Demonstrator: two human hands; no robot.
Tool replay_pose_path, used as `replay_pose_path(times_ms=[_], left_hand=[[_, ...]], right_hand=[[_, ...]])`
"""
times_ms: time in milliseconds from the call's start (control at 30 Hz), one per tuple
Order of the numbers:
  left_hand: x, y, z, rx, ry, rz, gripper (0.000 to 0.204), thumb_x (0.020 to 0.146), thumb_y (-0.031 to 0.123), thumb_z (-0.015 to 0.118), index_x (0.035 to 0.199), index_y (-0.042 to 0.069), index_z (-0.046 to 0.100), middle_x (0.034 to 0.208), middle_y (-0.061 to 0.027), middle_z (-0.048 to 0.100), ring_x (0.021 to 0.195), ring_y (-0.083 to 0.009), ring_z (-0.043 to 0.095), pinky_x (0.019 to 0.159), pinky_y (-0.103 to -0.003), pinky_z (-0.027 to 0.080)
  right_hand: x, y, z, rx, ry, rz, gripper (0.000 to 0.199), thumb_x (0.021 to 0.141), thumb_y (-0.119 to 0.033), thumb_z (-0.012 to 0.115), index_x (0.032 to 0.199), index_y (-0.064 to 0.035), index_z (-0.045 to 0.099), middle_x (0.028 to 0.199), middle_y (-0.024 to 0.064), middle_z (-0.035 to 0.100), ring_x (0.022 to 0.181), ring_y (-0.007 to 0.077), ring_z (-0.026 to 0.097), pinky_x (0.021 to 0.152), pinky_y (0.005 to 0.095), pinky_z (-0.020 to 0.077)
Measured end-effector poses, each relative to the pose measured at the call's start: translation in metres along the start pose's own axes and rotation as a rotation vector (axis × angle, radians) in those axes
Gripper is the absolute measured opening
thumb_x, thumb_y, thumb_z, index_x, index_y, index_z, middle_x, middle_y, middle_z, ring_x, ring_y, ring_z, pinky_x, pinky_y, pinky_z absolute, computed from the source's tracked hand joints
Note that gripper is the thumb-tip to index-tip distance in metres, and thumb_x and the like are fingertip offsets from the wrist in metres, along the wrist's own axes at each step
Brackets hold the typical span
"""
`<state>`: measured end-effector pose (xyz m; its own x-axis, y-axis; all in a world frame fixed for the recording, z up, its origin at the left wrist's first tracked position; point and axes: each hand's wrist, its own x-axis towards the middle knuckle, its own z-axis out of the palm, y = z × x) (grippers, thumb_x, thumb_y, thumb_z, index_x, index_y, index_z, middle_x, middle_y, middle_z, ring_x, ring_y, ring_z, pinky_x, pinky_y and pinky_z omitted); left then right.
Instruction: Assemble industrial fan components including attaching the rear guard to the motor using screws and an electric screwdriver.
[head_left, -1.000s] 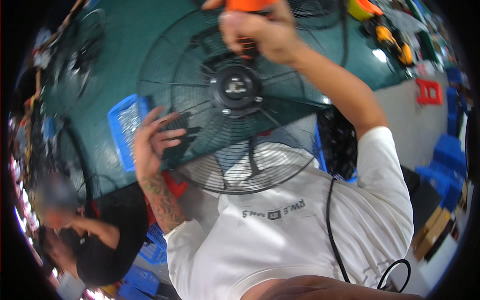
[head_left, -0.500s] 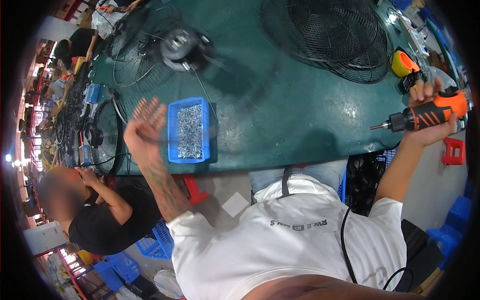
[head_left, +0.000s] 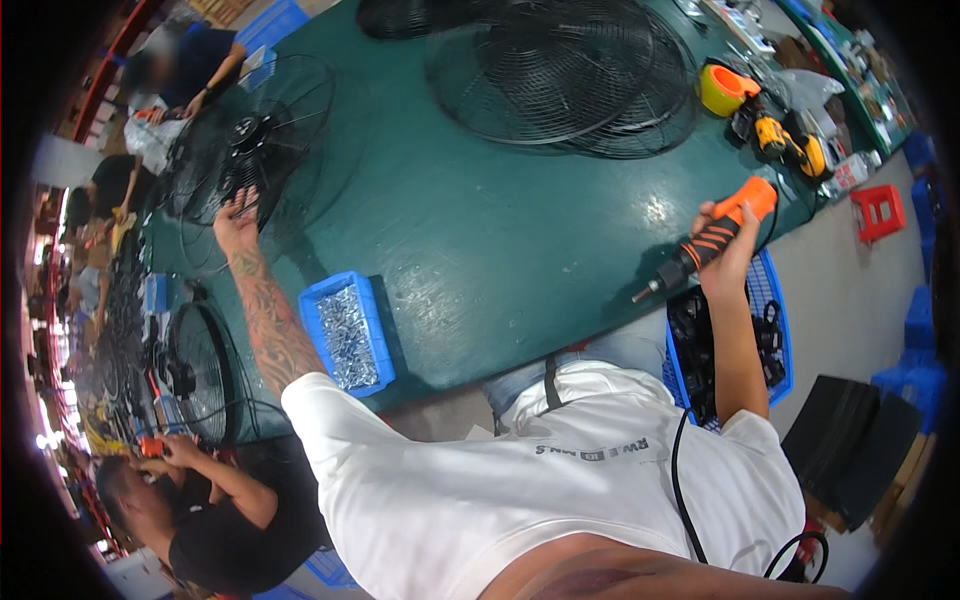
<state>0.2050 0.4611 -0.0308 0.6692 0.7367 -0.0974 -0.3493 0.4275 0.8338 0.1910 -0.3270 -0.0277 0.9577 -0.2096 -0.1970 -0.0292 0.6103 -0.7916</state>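
Observation:
In my right hand (head_left: 730, 258) is an orange and black electric screwdriver (head_left: 703, 244), its bit pointing down and left over the table's near edge. My left hand (head_left: 237, 222) reaches out at the far left with fingers stretched. Its fingertips overlap the lower part of a black fan (head_left: 247, 135) with a round motor and wire guard; whether they touch it I cannot tell. Nearer to me, beside my left forearm, a blue bin (head_left: 378, 335) holds many small silver screws (head_left: 345, 335).
Black wire fan guards (head_left: 560, 75) lie stacked at the back of the green table (head_left: 480, 260). At the right are a yellow and orange tape roll (head_left: 722, 90) and yellow-black power tools (head_left: 785, 145). A blue crate (head_left: 783, 340) stands below. A co-worker (head_left: 225, 530) sits at the lower left.
My left hand has moved outward from beside the screw bin to the fan. The fan now sits farther to the left. My right hand has come inward with the screwdriver, and the view has turned.

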Motion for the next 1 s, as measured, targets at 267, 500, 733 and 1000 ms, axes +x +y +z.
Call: replay_pose_path(times_ms=[267,500,733,1000], left_hand=[[0.017,0.013,-0.039,0.322,-0.109,-0.093,0.044,0.101,0.022,0.056,0.129,-0.012,0.049,0.129,-0.0296,0.059,0.12,-0.0417,0.062,0.1,-0.049,0.054],[0.003,0.051,-0.064,1.025,-0.047,0.117,0.059,0.098,0.022,0.067,0.141,-0.011,0.042,0.138,-0.0297,0.051,0.132,-0.0449,0.052,0.099,-0.052,0.06],[-0.14,0.034,-0.016,1.455,-0.09,0.229,0.072,0.098,0.025,0.068,0.149,-0.01,0.029,0.143,-0.0314,0.048,0.133,-0.0423,0.053,0.105,-0.05,0.056],[-0.291,-0.046,0.102,1.887,-0.218,0.58,0.079,0.103,0.037,0.062,0.159,-0.001,0.021,0.152,-0.0284,0.042,0.14,-0.038,0.047,0.113,-0.049,0.049]], right_hand=[[0.065,0.01,-0.015,-0.161,-0.086,0.476,0.035,0.097,-0.048,0.067,0.101,-0.0142,0.06,0.086,0.0009,0.065,0.082,0.0167,0.068,0.071,0.0299,0.0511],[0.08,-0.032,-0.044,-0.829,-0.301,0.381,0.065,0.092,-0.052,0.071,0.117,0.0075,0.063,0.092,0.0193,0.073,0.072,0.0235,0.074,0.07,0.0342,0.064],[0.049,-0.143,-0.156,-0.401,-0.138,0.166,0.051,0.096,-0.043,0.066,0.112,0.0053,0.06,0.072,0.0125,0.066,0.059,0.02,0.065,0.051,0.0293,0.0512],[0.093,0.096,-0.418,-0.212,0.835,0.28,0.032,0.096,-0.033,0.059,0.085,-0.0045,0.068,0.069,0.0095,0.067,0.054,0.0214,0.063,0.049,0.0347,0.0513]])
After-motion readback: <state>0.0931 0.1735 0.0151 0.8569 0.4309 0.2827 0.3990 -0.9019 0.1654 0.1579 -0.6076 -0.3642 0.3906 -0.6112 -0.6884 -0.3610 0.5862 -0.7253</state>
